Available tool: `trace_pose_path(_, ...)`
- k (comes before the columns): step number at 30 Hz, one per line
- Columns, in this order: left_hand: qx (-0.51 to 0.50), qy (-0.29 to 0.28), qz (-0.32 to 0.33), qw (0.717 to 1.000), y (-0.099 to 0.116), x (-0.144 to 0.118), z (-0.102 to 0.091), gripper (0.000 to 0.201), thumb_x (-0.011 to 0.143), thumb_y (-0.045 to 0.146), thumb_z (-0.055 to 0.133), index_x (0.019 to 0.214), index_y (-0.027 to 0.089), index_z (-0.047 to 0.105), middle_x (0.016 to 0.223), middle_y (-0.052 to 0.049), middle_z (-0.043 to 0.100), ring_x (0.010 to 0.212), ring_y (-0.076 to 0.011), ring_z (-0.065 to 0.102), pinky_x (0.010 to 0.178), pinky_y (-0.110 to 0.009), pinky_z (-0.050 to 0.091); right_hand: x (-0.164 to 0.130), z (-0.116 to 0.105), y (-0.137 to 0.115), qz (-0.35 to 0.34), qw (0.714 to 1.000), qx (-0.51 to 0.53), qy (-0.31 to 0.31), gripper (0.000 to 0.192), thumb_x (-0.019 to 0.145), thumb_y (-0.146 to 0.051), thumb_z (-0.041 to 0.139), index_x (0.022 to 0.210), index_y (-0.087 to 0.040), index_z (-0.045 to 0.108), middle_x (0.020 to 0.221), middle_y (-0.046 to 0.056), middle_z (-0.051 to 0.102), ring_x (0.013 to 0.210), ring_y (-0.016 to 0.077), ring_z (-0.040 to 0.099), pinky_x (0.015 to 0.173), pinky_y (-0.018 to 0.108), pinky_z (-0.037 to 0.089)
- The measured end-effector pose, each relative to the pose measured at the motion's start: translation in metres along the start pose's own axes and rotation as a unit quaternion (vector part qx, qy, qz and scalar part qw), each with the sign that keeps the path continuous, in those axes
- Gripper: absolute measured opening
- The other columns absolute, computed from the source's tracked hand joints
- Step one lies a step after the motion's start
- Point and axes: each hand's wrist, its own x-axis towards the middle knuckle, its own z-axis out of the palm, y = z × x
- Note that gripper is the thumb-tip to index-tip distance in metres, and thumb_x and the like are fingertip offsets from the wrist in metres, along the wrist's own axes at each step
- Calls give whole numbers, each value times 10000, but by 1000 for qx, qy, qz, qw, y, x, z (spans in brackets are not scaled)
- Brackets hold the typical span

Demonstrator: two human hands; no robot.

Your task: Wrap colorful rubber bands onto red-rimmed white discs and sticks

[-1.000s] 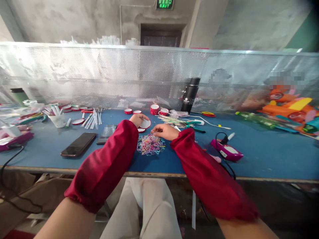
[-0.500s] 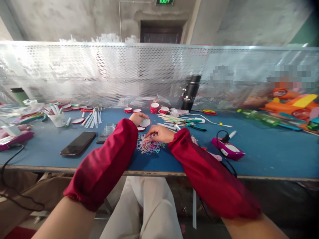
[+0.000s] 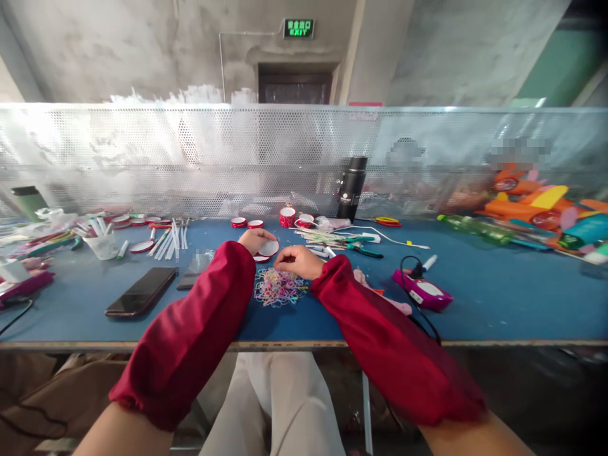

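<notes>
The left hand [image 3: 255, 241] has its fingers clamped on a white, red-rimmed disc [image 3: 271, 249]. The right hand [image 3: 300, 261] curls its fingers at the far side of a tangled pile of coloured bands [image 3: 280, 291] on the table [image 3: 498, 301]; whether they pinch any, I cannot tell. A phone [image 3: 141, 292] lies to the left.

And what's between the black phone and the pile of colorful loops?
In the head view, the left red sleeve crosses between the phone and the pile of loops, with a dark flat object lying nearer the phone.
</notes>
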Motion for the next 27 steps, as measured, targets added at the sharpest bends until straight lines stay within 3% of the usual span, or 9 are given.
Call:
trace_pose_path(4, 25, -27, -13, 999, 1, -3, 2, 236, 720, -39, 544, 761, 106, 726, 645, -43, 679, 543, -104, 564, 622, -233, 473, 2, 0, 3, 10, 999, 28, 26, 293, 718, -437, 751, 791, -160, 687, 734, 21, 696, 683, 150, 637, 687, 283, 515)
trace_pose_path(12, 40, -90, -16, 995, 1, -7, 12, 86, 732, 182, 727, 786, 126, 765, 636, -15, 681, 529, -103, 547, 553, -217, 428, 7, -11, 17, 57, 974, 40, 216, 224, 765, -390, 674, 852, -191, 621, 743, 14, 675, 632, 141, 636, 562, 252, 499)
trace_pose_path(17, 75, -91, 22, 993, 0, -8, 14, 230, 660, 234, 812, 864, 132, 785, 668, -22, 697, 567, -111, 564, 584, -229, 445, 9, -7, 22, 91, 968, 93, 212, 235, 718, -352, 740, 847, -198, 617, 726, 19, 684, 658, 168, 671, 510, 251, 504)
trace_pose_path(23, 106, -62, 73, 990, -1, -4, 10, 186, 657, 242, 786, 805, 129, 776, 691, -18, 700, 583, -98, 552, 576, -215, 429, 9, -6, 14, 100, 959, 144, 222, 333, 665, -372, 809, 855, -201, 596, 707, 13, 685, 643, 171, 683, 509, 252, 518)
trace_pose_path(27, 110, -45, 66, 991, 2, -5, 8, 133, 680, 231, 755, 754, 120, 746, 659, -14, 681, 579, -93, 543, 570, -207, 428, 9, -6, 11, 94, 956, 139, 241, 362, 630, -389, 832, 836, -204, 599, 704, 11, 680, 631, 166, 670, 494, 247, 501)
